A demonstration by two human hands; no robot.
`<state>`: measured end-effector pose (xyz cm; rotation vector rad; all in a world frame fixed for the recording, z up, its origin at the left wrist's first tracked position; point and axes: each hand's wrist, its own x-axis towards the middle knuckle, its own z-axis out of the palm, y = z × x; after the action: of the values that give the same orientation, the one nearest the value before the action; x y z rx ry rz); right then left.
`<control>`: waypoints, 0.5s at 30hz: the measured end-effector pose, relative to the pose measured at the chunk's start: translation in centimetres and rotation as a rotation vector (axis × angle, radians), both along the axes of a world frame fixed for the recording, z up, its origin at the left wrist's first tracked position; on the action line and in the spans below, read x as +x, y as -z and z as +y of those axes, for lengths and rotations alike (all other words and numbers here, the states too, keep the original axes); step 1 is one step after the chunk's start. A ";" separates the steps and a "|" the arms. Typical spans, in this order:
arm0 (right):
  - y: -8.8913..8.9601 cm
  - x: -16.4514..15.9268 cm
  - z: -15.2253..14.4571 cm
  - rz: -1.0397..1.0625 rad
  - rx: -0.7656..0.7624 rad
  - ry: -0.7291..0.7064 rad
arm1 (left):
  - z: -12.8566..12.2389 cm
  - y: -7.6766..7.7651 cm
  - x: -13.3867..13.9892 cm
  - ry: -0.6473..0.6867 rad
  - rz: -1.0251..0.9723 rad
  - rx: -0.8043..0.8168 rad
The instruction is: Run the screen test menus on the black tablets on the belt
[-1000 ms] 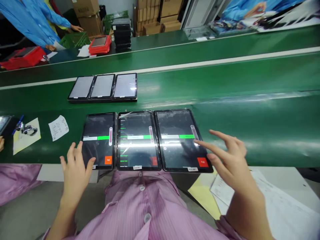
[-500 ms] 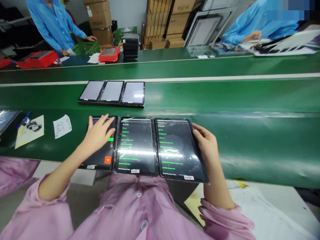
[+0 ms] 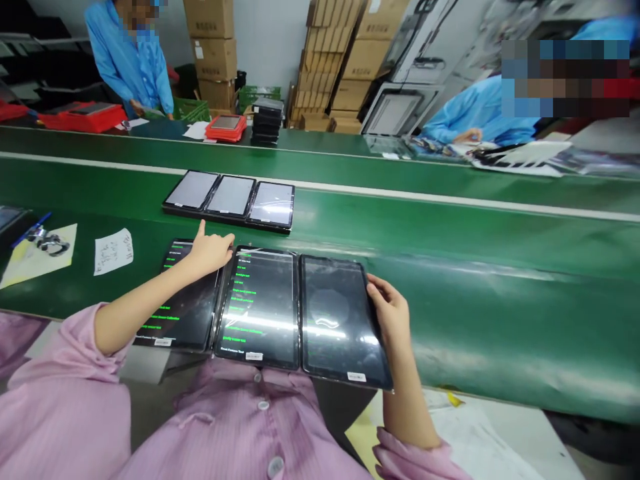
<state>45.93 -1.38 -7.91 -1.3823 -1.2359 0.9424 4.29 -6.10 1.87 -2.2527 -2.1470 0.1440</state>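
Three black tablets lie side by side at the near edge of the green bench. My left hand [image 3: 211, 253] is over the top of the left tablet [image 3: 193, 313], holding nothing, with the index finger stretched out and the others partly bent. Green test lines show on that screen and on the middle tablet [image 3: 260, 307]. The right tablet [image 3: 335, 320] has a dark screen with a faint pale circle. My right hand [image 3: 391, 310] grips its right edge, fingers partly hidden behind it. Each tablet has a small white label at the bottom.
Beyond lie three tablets with pale screens [image 3: 230, 197] on a black base. To the left are a handwritten note [image 3: 114, 252] and a yellow paper [image 3: 63, 257] with a metal item. Across the bench are red trays [image 3: 225, 128], a black stack [image 3: 266, 121] and two people in blue.
My left hand has moved up the left tablet, whose green and red buttons have given way to a test list. The right tablet's list has gone dark. The view has shifted.
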 end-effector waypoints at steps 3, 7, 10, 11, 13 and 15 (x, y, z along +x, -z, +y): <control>0.2 0.3 -0.1 -0.015 -0.028 -0.009 | 0.2 0.2 0.4 -0.017 0.008 0.026; 0.7 0.8 0.1 -0.018 -0.049 -0.014 | 0.4 -0.2 0.4 -0.034 -0.013 -0.012; 1.1 0.9 0.3 -0.026 -0.034 -0.025 | 0.8 -1.0 1.0 -0.066 -0.037 -0.087; 1.2 1.0 0.3 -0.036 -0.027 -0.029 | 1.0 -1.2 1.7 -0.069 -0.050 -0.099; 1.3 1.0 0.4 -0.058 -0.013 -0.036 | 1.5 -1.2 3.6 -0.004 -0.103 -0.064; 1.3 0.9 0.3 -0.069 -0.003 -0.032 | 2.0 -0.8 6.3 0.163 -0.193 -0.018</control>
<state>46.86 -1.03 -9.20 -1.4118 -1.3123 0.9256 10.55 -4.08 2.70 -2.5351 -2.0383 -0.0605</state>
